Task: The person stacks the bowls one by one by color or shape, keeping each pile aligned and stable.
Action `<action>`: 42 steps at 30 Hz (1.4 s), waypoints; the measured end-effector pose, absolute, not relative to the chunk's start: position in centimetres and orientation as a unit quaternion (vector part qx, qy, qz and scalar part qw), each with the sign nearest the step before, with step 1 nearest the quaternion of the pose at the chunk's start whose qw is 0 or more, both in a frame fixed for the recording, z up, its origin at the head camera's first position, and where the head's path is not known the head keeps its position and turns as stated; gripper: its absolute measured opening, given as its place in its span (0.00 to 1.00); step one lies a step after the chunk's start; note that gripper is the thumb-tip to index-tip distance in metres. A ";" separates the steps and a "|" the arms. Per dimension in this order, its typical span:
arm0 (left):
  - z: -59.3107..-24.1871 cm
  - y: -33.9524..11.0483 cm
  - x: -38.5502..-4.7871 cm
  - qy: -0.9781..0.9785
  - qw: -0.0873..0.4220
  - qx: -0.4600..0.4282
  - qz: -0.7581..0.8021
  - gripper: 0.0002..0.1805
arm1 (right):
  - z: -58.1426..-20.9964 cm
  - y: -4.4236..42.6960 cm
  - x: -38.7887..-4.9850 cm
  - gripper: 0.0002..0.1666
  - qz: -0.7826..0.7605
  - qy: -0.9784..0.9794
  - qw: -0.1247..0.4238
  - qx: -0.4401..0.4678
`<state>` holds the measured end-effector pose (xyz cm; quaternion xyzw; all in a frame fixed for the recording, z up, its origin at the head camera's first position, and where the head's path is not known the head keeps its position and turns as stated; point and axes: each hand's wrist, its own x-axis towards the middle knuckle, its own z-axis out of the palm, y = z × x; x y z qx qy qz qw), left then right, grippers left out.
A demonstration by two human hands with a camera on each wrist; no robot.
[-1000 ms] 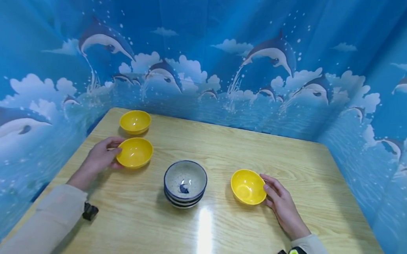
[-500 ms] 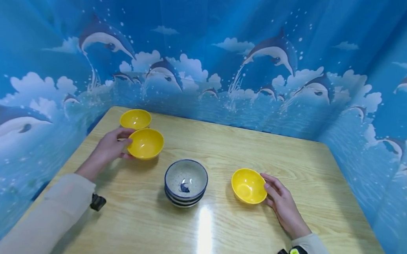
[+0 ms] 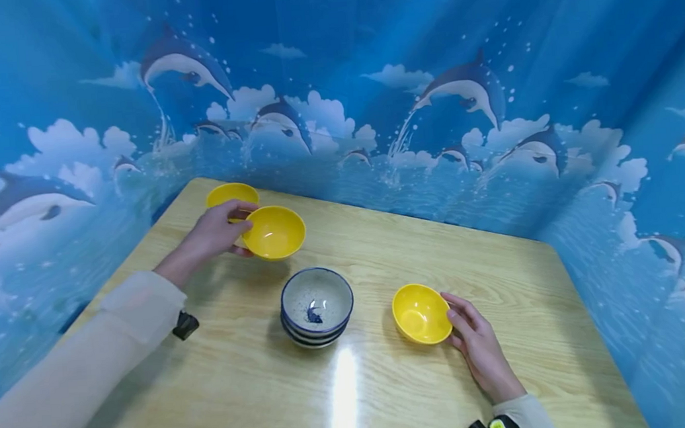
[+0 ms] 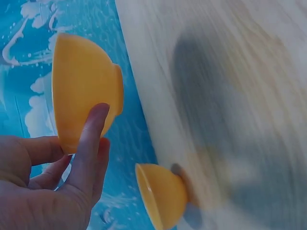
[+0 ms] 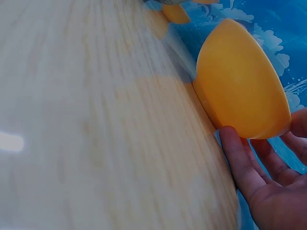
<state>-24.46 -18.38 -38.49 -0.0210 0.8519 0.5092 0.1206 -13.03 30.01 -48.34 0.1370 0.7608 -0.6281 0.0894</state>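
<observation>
Pinching a raised yellow bowl (image 3: 273,233) beyond the grey bowl stack (image 3: 317,302), the left hand (image 3: 218,232) is exposing that bowl's underside to the left wrist view, not the head's; right of the stack, the right hand (image 3: 476,337) is pinching another yellow bowl (image 3: 421,314).

Left hand (image 3: 215,233) pinching a yellow bowl (image 3: 275,233) at its left side; behind, a second bowl (image 3: 228,193), partly hidden. Centre of table (image 3: 416,245): a stack (image 3: 317,300) of grey bowls with blue rims. Right hand (image 3: 481,351) holding a third bowl (image 3: 420,315), yellow, at its right side. Background: dolphin-print curtain (image 3: 330,36).
</observation>
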 end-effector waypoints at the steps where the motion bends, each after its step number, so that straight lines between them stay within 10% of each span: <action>1: -38.3 -17.9 -24.5 0.852 0.120 -0.019 0.509 0.28 | -48.4 30.0 -13.0 0.29 -0.628 0.761 0.090 0.137; 42: -33.6 -1.7 -23.9 0.856 0.172 0.061 0.483 0.21 | -48.3 30.0 -13.0 0.30 -0.628 0.760 0.091 0.137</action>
